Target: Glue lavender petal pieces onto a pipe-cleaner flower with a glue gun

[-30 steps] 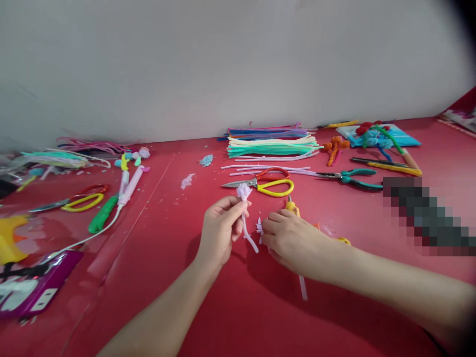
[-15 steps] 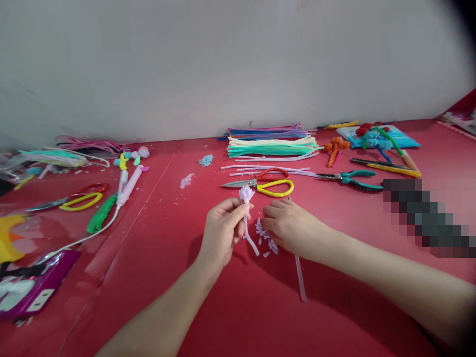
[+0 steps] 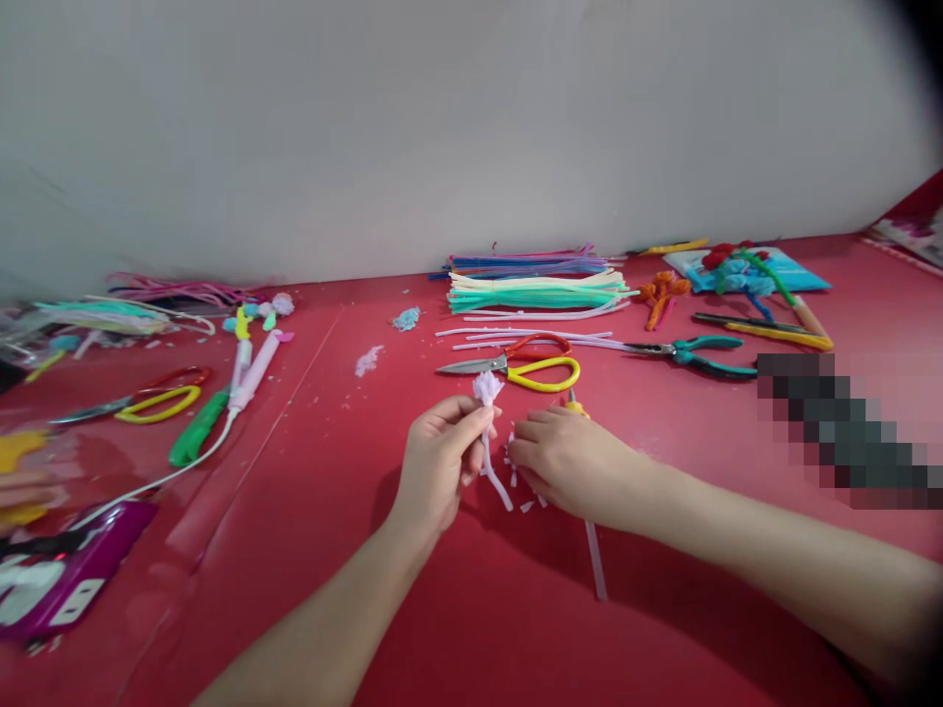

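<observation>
My left hand [image 3: 440,457] pinches a small lilac flower [image 3: 486,388] upright by its stem, just below the ruffled head. The stem curves down beneath the fingers. My right hand [image 3: 564,457] is closed, its curled fingers down among small lilac snippets [image 3: 526,507] on the table; whatever the fingertips hold is hidden. Under that hand lies what looks like a glue gun, mostly covered: a yellow front with a metal nozzle [image 3: 573,397] shows above, and a translucent glue stick [image 3: 596,565] below. Scissors [image 3: 541,368] with red and yellow handles rest just beyond both hands.
Pipe cleaner bundles [image 3: 541,290] lie by the wall. Teal-handled pliers [image 3: 707,353] and a blue packet [image 3: 796,270] are on the right. At left are other scissors [image 3: 166,398], a pink glue gun [image 3: 254,373], a purple power strip [image 3: 110,560] and another person's hand [image 3: 29,489].
My right hand has shifted slightly left over the lilac snippets, uncovering the yellow front behind it. My left hand keeps the flower nearly still. Another person's hand has appeared at the left edge.
</observation>
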A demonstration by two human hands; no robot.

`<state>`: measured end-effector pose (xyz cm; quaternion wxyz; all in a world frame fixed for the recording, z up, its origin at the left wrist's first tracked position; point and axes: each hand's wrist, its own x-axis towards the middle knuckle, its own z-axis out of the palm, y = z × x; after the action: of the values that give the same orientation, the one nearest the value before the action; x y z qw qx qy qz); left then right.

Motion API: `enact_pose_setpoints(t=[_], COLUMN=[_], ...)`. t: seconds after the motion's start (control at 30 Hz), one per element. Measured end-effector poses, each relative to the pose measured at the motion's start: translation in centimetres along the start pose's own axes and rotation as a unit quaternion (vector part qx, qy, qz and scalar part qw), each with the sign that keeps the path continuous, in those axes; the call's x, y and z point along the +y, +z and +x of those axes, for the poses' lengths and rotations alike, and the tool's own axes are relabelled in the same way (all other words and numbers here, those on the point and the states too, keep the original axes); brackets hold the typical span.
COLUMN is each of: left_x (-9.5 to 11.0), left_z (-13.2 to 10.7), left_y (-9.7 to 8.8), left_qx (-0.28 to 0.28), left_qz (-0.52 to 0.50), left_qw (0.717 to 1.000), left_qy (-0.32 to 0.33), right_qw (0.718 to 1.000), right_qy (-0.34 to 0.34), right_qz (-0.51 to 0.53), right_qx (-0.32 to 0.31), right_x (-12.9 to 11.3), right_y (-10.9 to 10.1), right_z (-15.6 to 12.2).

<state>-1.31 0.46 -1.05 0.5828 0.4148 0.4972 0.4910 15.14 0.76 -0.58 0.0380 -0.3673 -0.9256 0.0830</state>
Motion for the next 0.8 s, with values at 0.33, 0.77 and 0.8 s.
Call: enact_pose_setpoints(t=[0.33, 0.77, 0.8], left_x=[0.2, -0.7, -0.7], left_z=[-0.7, -1.4, -1.5], left_y=[0.6, 1.0, 1.0], left_qx=[-0.019, -0.08, -0.08], left_qz=[-0.018, 0.103, 0.119], left_qw=[0.999, 0.991, 0.989], left_qy=[-0.03, -0.036, -0.027], right_qw=[0.941, 0.944, 0.95], right_qy=[0.105, 0.167, 0.163], right_qz=[0.3, 0.261, 0.244], right_qx=[0.114, 0.112, 0.109], right_x=[1.2, 0.8, 0.8], right_y=[-4.9, -4.9, -4.9], right_z=[-2.2, -2.6, -2.6])
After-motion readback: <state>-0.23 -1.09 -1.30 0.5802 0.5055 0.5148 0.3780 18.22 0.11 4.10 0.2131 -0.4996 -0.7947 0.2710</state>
